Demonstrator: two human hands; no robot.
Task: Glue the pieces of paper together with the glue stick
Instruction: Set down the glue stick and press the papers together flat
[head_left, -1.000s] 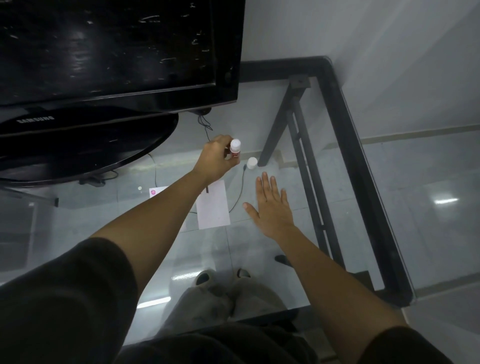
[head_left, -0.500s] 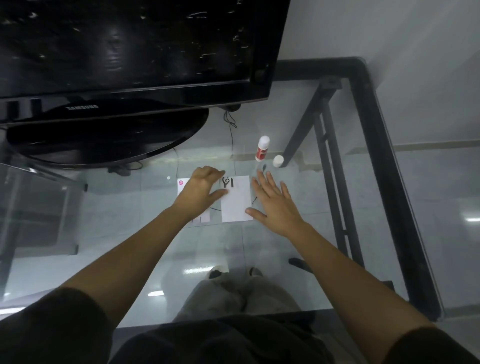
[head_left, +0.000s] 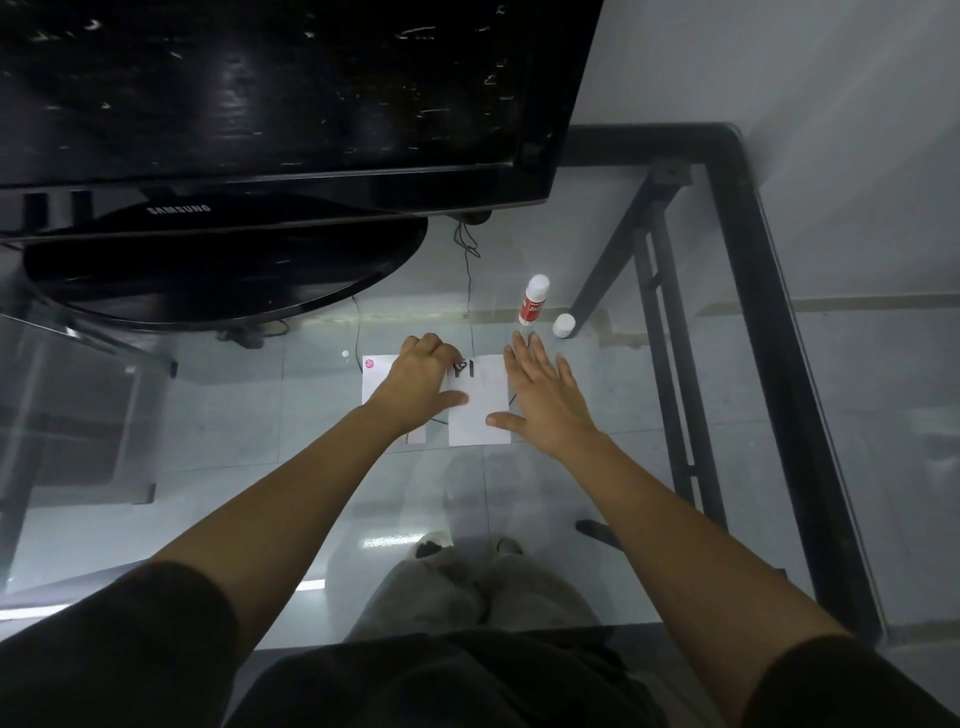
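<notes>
Two white pieces of paper lie side by side on the glass table: a left sheet (head_left: 375, 384) with a pink mark and a right sheet (head_left: 475, 415) with black writing at its top. My left hand (head_left: 421, 384) rests over the seam between them, fingers curled at the top edge of the right sheet, thumb pressing on it. My right hand (head_left: 545, 400) lies flat with fingers spread on the right edge of the right sheet. The glue stick (head_left: 533, 300), white with a red label, stands upright beyond the papers, uncapped. Its white cap (head_left: 563, 326) sits just to its right.
A black monitor (head_left: 270, 88) on an oval base (head_left: 223, 270) fills the back left of the glass table (head_left: 260, 457). The black table frame (head_left: 769, 312) runs along the right and back. A thin cable (head_left: 467, 249) hangs behind the papers. My legs show through the glass.
My left hand set the glue stick upright beyond the papers, let go of it and came down onto the papers. My right hand slid left onto the right sheet.
</notes>
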